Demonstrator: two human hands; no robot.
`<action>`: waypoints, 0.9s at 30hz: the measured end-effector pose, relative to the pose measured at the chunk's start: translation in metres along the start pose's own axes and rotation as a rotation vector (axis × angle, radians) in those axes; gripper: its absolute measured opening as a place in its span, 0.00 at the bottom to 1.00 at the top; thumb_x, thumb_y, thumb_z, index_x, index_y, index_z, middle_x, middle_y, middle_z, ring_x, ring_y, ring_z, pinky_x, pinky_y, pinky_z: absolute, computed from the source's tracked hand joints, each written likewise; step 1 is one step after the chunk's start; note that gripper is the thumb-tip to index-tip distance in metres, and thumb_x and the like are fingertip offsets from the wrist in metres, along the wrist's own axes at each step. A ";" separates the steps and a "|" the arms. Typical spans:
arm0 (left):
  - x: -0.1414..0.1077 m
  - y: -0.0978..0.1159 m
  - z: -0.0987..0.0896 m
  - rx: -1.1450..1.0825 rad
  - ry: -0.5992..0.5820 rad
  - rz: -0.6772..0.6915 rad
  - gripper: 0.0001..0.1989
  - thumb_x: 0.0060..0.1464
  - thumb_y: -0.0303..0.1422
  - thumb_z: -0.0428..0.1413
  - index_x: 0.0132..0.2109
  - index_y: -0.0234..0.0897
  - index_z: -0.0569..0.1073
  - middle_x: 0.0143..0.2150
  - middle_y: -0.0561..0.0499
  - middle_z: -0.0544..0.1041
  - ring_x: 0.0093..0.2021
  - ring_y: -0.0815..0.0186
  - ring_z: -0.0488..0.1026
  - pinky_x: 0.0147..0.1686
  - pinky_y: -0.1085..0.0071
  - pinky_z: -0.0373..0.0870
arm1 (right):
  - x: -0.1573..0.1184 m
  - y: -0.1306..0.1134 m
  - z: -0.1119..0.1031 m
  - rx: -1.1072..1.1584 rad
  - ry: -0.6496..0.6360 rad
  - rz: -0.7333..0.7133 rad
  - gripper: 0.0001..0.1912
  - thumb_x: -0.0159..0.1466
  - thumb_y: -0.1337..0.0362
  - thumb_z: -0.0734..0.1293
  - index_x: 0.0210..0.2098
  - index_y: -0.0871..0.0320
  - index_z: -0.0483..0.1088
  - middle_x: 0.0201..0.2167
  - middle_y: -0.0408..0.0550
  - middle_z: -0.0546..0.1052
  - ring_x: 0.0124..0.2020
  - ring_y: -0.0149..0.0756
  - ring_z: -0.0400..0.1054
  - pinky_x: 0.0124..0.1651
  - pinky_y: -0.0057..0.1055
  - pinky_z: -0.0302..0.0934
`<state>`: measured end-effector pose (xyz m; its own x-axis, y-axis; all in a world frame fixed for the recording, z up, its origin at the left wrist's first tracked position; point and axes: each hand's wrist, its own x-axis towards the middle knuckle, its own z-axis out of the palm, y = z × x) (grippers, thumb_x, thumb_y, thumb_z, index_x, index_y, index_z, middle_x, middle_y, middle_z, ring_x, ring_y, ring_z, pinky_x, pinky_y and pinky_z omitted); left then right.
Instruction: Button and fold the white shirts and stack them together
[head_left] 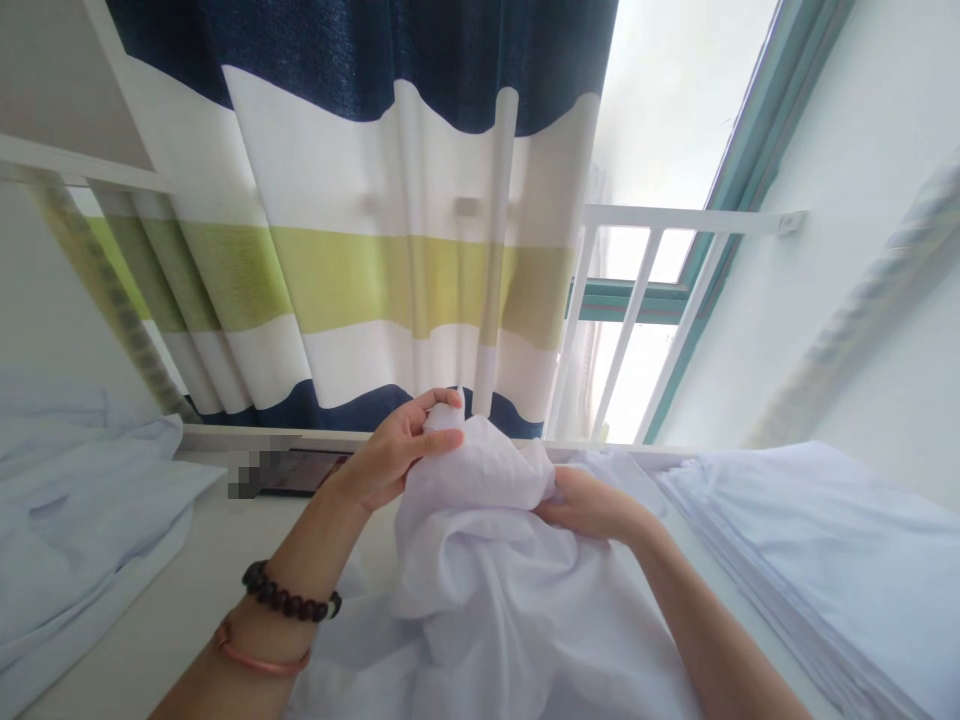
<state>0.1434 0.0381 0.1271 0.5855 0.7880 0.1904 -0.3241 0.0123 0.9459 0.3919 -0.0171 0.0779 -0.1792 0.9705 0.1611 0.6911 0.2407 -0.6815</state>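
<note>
A white cloth garment [487, 580] is bunched up in front of me, its lower part spread over the white surface; its exact kind does not show. With thumb and fingers, my left hand [401, 445] pinches the raised edge of this cloth. My right hand [589, 500] is on its other side, the fingertips tucked into the folds and hidden. Between both hands the fabric is lifted into a soft, rounded fold. A dark beaded bracelet and a copper-coloured bangle circle my left wrist.
White cloths [75, 520] lie in a loose pile at left, and folded white cloths [832, 550] are stacked at right. A dark flat device [304, 472] rests near the back edge. Beyond hang a striped curtain [352, 280] and a white railing [690, 220] by a window.
</note>
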 end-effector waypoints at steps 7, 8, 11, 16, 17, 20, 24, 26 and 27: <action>0.002 0.016 -0.022 -0.003 0.316 0.293 0.27 0.40 0.24 0.67 0.49 0.43 0.71 0.34 0.56 0.77 0.28 0.71 0.74 0.26 0.80 0.73 | -0.015 -0.004 -0.058 0.386 0.741 0.100 0.12 0.55 0.56 0.69 0.35 0.55 0.68 0.30 0.45 0.77 0.28 0.37 0.72 0.26 0.29 0.63; 0.003 0.016 -0.025 0.003 0.347 0.286 0.30 0.40 0.24 0.67 0.52 0.43 0.70 0.35 0.56 0.77 0.29 0.71 0.74 0.27 0.80 0.73 | -0.018 -0.004 -0.064 0.374 0.828 0.097 0.10 0.55 0.57 0.69 0.33 0.55 0.68 0.32 0.45 0.78 0.29 0.37 0.73 0.27 0.29 0.63; 0.003 0.018 -0.029 0.071 0.358 0.209 0.37 0.41 0.27 0.68 0.58 0.44 0.66 0.36 0.53 0.78 0.30 0.68 0.76 0.27 0.77 0.74 | -0.025 -0.010 -0.073 0.274 0.876 0.117 0.07 0.56 0.62 0.67 0.36 0.54 0.70 0.38 0.47 0.78 0.38 0.39 0.73 0.34 0.30 0.64; 0.004 0.013 -0.007 0.191 0.353 0.148 0.26 0.41 0.31 0.68 0.48 0.38 0.69 0.36 0.52 0.78 0.30 0.68 0.75 0.26 0.78 0.71 | -0.029 -0.045 -0.055 0.145 0.504 0.033 0.12 0.62 0.54 0.64 0.36 0.56 0.71 0.30 0.47 0.76 0.31 0.36 0.71 0.33 0.31 0.64; 0.004 0.011 0.000 0.190 0.316 0.140 0.24 0.41 0.31 0.68 0.45 0.37 0.69 0.37 0.53 0.77 0.29 0.69 0.75 0.24 0.78 0.70 | -0.028 -0.053 -0.046 0.145 0.372 0.001 0.14 0.63 0.52 0.63 0.36 0.57 0.71 0.29 0.46 0.76 0.30 0.35 0.70 0.32 0.30 0.64; 0.001 0.003 0.022 0.158 0.123 0.123 0.20 0.43 0.31 0.67 0.43 0.38 0.67 0.39 0.53 0.76 0.29 0.71 0.74 0.26 0.78 0.69 | -0.023 -0.071 -0.011 0.125 0.088 -0.030 0.19 0.63 0.47 0.62 0.41 0.57 0.71 0.32 0.48 0.77 0.30 0.36 0.71 0.31 0.31 0.64; -0.008 0.002 0.042 0.175 -0.082 0.165 0.17 0.48 0.29 0.65 0.44 0.40 0.69 0.38 0.54 0.74 0.31 0.72 0.72 0.30 0.78 0.70 | -0.009 -0.069 0.022 0.082 0.137 -0.155 0.13 0.63 0.57 0.63 0.43 0.55 0.71 0.38 0.47 0.78 0.36 0.39 0.71 0.36 0.32 0.63; -0.012 0.006 0.043 0.204 -0.079 0.203 0.16 0.49 0.30 0.64 0.44 0.41 0.70 0.37 0.55 0.73 0.28 0.74 0.70 0.26 0.80 0.68 | -0.004 -0.059 0.019 0.052 0.216 -0.146 0.09 0.62 0.64 0.61 0.37 0.56 0.72 0.34 0.45 0.78 0.35 0.39 0.71 0.36 0.31 0.62; -0.013 0.009 0.040 0.224 -0.042 0.229 0.15 0.49 0.30 0.64 0.44 0.41 0.70 0.37 0.55 0.73 0.26 0.75 0.70 0.24 0.81 0.67 | -0.003 -0.055 0.013 0.030 0.248 -0.102 0.09 0.60 0.67 0.60 0.33 0.56 0.72 0.32 0.45 0.78 0.34 0.38 0.71 0.34 0.31 0.62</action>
<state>0.1631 0.0034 0.1438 0.5479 0.7284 0.4113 -0.2823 -0.3018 0.9106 0.3456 -0.0333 0.1053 -0.0678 0.9152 0.3973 0.6561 0.3408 -0.6733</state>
